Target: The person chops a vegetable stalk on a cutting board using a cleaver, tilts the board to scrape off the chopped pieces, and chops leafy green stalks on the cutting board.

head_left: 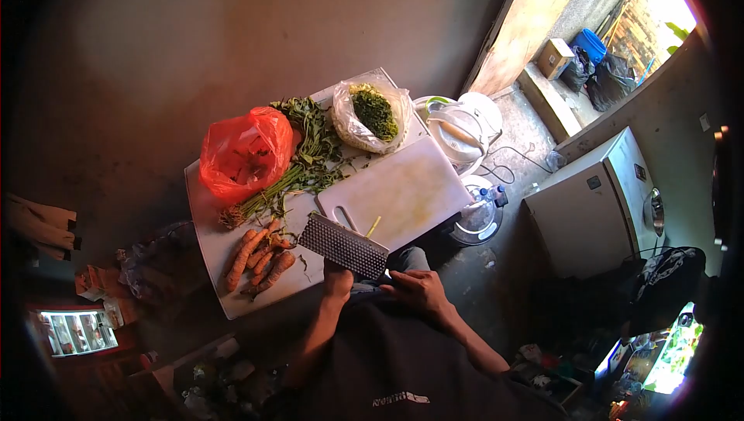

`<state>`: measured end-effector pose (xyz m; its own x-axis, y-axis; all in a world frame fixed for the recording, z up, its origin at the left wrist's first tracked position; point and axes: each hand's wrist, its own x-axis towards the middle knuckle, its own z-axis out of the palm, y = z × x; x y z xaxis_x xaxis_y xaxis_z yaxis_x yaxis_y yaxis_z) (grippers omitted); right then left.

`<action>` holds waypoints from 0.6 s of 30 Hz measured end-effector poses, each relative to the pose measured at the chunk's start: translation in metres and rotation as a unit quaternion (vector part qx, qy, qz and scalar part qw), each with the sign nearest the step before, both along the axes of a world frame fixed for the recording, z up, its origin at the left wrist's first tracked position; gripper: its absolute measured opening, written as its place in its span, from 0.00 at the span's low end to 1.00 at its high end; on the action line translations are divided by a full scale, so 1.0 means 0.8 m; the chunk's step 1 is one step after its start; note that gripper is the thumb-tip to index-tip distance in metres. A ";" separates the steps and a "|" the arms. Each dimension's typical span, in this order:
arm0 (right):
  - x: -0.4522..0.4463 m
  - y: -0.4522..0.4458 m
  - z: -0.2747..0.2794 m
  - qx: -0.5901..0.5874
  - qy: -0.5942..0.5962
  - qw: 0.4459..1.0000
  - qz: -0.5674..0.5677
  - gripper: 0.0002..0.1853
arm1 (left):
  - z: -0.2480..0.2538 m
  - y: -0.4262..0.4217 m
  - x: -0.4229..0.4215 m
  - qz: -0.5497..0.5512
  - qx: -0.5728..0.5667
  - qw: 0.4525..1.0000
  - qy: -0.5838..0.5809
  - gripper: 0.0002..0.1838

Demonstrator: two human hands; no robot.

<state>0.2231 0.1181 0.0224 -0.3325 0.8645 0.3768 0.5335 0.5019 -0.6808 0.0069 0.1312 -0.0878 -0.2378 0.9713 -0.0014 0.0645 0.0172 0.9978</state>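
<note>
My left hand (337, 283) is closed at the lower edge of a flat metal grater (343, 245), a grey plate with rows of small bumps. The grater is tilted over the near edge of the white cutting board (399, 192). My right hand (418, 288) is beside the grater's lower right corner, its fingers partly extended and apart; contact is unclear. A thin green stem piece (373, 226) lies on the board. To the left of the grater, several orange carrots (260, 258) lie on the white table (211, 223).
Behind the carrots are leafy green stalks (310, 146) and a red plastic bag (246, 156). A clear bag of chopped greens (373, 113) stands at the back. White appliances (461, 130) are right of the table, with a small white fridge (585, 204) farther right.
</note>
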 end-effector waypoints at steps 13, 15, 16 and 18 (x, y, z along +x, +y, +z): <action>-0.005 0.005 0.002 -0.015 0.002 1.000 0.013 0.18 | 0.025 -0.016 0.007 0.052 -0.125 0.949 -0.286 0.19; -0.003 0.005 0.005 -0.018 -0.005 1.000 0.008 0.18 | 0.044 -0.009 0.007 0.046 -0.146 0.928 -0.340 0.20; -0.002 0.006 0.004 -0.017 -0.006 1.000 0.008 0.18 | 0.047 -0.007 0.006 0.045 -0.153 0.920 -0.357 0.20; 0.000 0.004 0.003 -0.001 -0.011 1.000 0.004 0.18 | 0.044 -0.004 0.002 0.028 -0.173 0.914 -0.365 0.20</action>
<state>0.2232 0.1216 0.0246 -0.3475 0.8629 0.3669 0.5449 0.5043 -0.6699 0.0085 0.1280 -0.0529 -0.0993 0.8690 -0.4847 -0.6267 0.3238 0.7088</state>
